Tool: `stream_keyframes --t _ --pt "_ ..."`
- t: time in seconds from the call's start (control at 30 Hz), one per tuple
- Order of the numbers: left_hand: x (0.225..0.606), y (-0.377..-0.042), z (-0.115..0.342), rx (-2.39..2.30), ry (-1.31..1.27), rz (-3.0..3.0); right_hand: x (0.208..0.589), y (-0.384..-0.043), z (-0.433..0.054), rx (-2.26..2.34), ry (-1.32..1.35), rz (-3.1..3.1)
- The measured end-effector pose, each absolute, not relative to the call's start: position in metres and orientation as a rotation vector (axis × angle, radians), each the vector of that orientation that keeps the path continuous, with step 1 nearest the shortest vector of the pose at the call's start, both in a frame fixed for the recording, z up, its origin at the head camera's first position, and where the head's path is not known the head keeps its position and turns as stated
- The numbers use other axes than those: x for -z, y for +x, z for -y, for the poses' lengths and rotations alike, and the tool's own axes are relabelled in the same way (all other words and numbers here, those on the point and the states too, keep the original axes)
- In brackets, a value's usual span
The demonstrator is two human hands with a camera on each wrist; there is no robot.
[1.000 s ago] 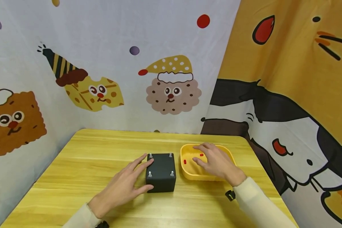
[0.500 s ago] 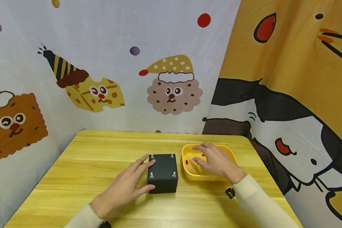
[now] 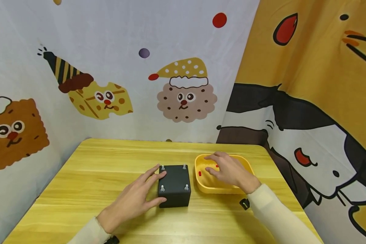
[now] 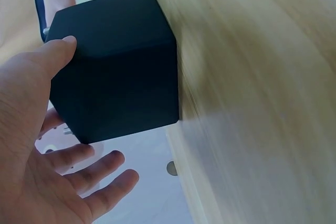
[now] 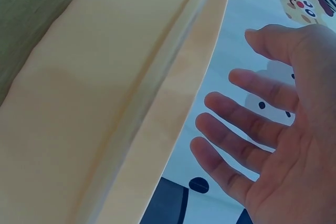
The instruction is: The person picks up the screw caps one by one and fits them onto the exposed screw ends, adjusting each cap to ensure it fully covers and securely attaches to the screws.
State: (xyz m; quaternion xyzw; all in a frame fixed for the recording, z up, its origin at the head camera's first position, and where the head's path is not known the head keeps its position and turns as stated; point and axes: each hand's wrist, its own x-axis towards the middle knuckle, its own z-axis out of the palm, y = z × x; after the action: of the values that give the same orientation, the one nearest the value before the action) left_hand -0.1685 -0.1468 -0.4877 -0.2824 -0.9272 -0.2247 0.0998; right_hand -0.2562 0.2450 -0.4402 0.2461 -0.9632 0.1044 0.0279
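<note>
A black box [image 3: 174,179] with several small metal pegs [image 3: 186,187] standing up at its top corners sits mid-table. My left hand [image 3: 132,200] is at its left side, fingers spread. In the left wrist view, the thumb of that left hand [image 4: 58,187] rests on the black box [image 4: 126,61], while the other fingers extend loosely past it. To the right lies a yellow tray [image 3: 219,190] with small red pieces [image 3: 199,173] inside. My right hand [image 3: 231,171] hovers over it, fingers apart; nothing shows between the fingers of the right hand [image 5: 268,140] in the right wrist view.
The wooden table [image 3: 103,162] has a back edge against a cartoon-printed curtain [image 3: 125,30]. An orange cartoon curtain [image 3: 323,84] hangs along the right side. A black strap piece [image 3: 245,204] hangs at the right cuff.
The head view has shifted slightly, so box and tray appear a little further right. Both hands keep nearly the same positions and shapes.
</note>
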Motion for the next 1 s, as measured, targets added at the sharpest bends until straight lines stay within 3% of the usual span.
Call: stream_keyframes --t 1.0 --pt "0.488 -0.167 0.145 0.707 -0.818 2.768 0.432 -0.279 -0.234 -0.337 0.932 3.079"
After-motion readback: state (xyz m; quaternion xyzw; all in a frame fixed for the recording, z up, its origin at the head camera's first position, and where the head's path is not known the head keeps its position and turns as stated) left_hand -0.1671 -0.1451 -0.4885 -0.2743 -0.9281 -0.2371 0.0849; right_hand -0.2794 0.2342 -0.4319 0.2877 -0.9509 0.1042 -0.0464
